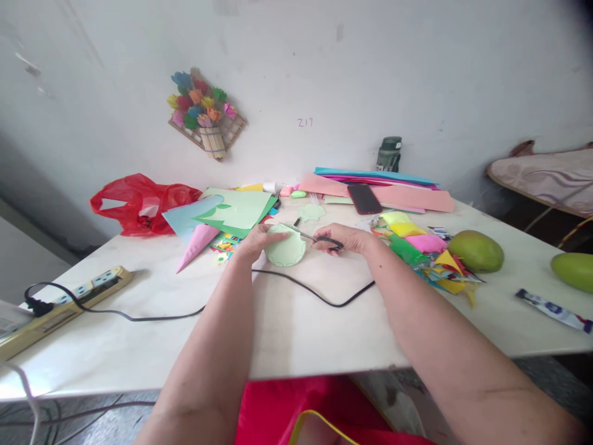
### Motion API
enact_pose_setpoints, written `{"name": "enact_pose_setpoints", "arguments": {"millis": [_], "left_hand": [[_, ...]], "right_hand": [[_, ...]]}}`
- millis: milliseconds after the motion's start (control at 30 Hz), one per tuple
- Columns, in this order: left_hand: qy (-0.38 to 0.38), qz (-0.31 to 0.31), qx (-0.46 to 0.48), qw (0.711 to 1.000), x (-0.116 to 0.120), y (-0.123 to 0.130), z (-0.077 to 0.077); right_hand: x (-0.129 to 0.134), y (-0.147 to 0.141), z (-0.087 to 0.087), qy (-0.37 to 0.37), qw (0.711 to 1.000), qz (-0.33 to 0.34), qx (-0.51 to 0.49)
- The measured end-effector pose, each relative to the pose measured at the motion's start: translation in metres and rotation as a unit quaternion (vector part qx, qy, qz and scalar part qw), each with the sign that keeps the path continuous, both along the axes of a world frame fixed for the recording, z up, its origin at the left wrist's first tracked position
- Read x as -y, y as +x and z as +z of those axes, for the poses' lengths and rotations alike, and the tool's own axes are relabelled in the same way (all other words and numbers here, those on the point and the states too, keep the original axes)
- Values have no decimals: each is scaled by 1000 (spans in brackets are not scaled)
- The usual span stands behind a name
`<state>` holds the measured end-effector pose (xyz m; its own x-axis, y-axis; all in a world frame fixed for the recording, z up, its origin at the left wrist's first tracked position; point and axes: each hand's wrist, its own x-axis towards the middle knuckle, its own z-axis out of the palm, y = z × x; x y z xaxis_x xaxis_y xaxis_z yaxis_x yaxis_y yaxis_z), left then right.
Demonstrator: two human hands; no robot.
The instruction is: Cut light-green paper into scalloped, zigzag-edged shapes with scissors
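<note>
Holds a green paper circle [286, 251] pinched between closed fingers of the left hand [256, 241]; grips scissors [306, 235] in curled fingers of the right hand [343, 236].

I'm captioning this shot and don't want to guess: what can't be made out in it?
All in the head view:
- Any fingers of the left hand behind the paper circle: hidden by the paper.
- Part of the handle of the scissors: covered by the right hand.
- Far-right green fruit: cut off by the right edge.
- Print on the tube: too small and blurred.
</note>
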<state>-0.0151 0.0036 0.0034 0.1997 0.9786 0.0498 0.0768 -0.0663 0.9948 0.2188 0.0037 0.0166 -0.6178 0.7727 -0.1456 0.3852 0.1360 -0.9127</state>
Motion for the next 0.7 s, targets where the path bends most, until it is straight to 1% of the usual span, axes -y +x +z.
{"name": "enact_pose_setpoints", "arguments": {"millis": [267, 400, 533, 700], "left_hand": [[-31, -9, 7, 999, -1, 4, -3], [-44, -17, 10, 999, 1, 4, -1], [-61, -22, 16, 998, 2, 4, 0], [-71, -29, 28, 997, 2, 3, 0]], "right_hand": [[-5, 2, -3, 3, 999, 21, 25], [-3, 1, 0, 1, 999, 25, 35], [1, -1, 4, -12, 1000, 20, 18], [-1, 0, 3, -9, 999, 19, 26]]}}
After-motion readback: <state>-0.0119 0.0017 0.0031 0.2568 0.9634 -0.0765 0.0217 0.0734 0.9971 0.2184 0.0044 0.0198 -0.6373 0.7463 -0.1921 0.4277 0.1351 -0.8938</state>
